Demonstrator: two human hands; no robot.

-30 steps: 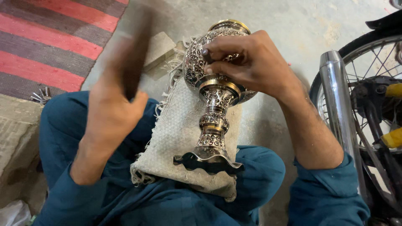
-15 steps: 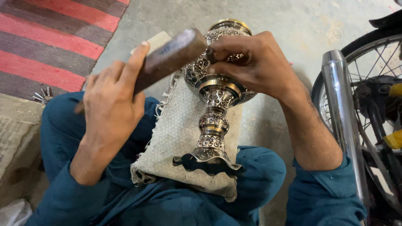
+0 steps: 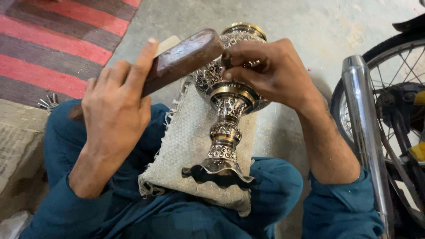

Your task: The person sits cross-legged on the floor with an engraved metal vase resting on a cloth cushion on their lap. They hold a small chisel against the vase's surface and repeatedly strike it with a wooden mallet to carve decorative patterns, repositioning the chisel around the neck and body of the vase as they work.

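Since a moment ago the wooden block (image 3: 177, 62) has swung down, its end now just beside the ornate metal vase (image 3: 228, 110); left hand (image 3: 117, 110) holds it in a closed grip; right hand (image 3: 270, 73) pinches a small tool (mostly hidden) against the vase, which lies on a woven cloth (image 3: 186, 150) across the lap; a motorcycle wheel (image 3: 389, 115) crowds the right edge; open concrete floor (image 3: 310, 26) lies ahead; a striped rug (image 3: 53, 40) is at the left.
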